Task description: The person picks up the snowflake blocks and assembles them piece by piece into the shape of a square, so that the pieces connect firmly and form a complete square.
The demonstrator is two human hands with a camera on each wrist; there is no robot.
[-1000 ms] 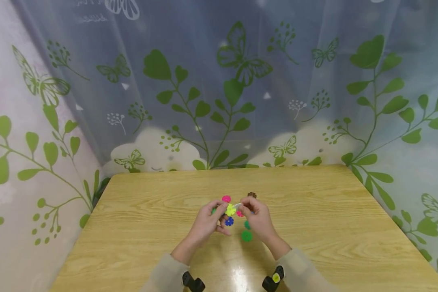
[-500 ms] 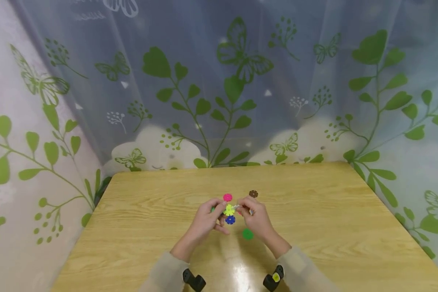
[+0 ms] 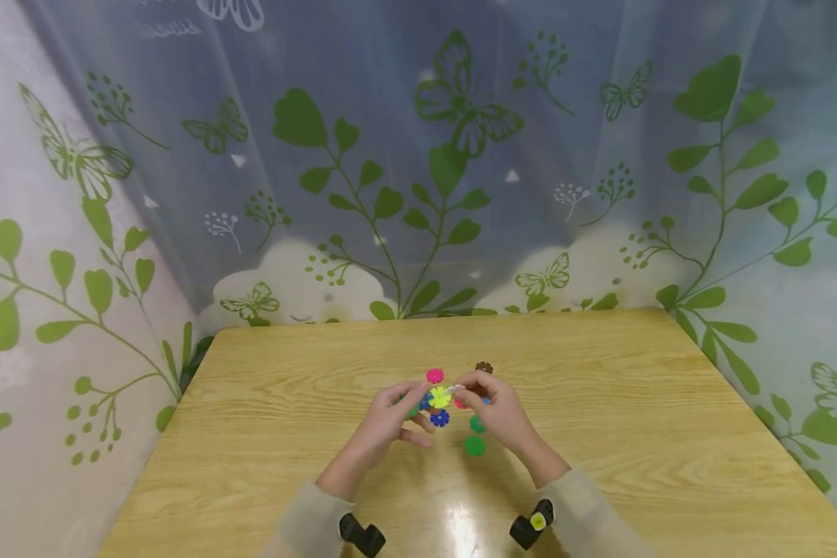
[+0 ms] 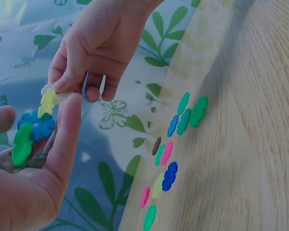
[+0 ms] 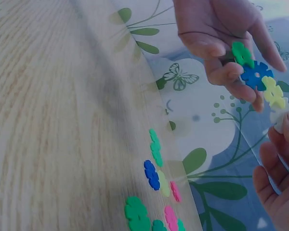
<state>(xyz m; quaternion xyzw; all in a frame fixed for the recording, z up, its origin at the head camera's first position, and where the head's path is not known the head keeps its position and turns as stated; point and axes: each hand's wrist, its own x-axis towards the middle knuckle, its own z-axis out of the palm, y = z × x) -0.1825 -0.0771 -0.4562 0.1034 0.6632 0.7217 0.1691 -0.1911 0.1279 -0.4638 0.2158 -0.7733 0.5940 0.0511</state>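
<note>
A short chain of flower-shaped plastic snowflake discs hangs between the hands: a green disc [image 5: 242, 54], a blue disc [image 5: 256, 75], a yellow disc [image 3: 440, 398] and a whitish disc [image 5: 281, 114] at the right end. My right hand [image 3: 498, 411] pinches the whitish disc between thumb and fingers. Around the green and blue end, my left hand [image 3: 384, 422] has its fingers loosely spread, the thumb standing apart from the chain. In the left wrist view the blue and green discs lie in front of the left hand's fingers [image 4: 70, 125].
Loose discs lie on the wooden table [image 3: 286, 434] beneath the hands: a pink disc [image 3: 435, 376], a brown disc [image 3: 484, 367], a dark blue disc [image 3: 439, 418], a green disc [image 3: 475, 446] and several more. A leaf-patterned curtain [image 3: 363, 155] stands behind the table's back edge.
The left hand's fingers have loosened and shifted slightly left, so the blue disc shows more. The right hand keeps its pinch on the whitish disc at the chain's end.
</note>
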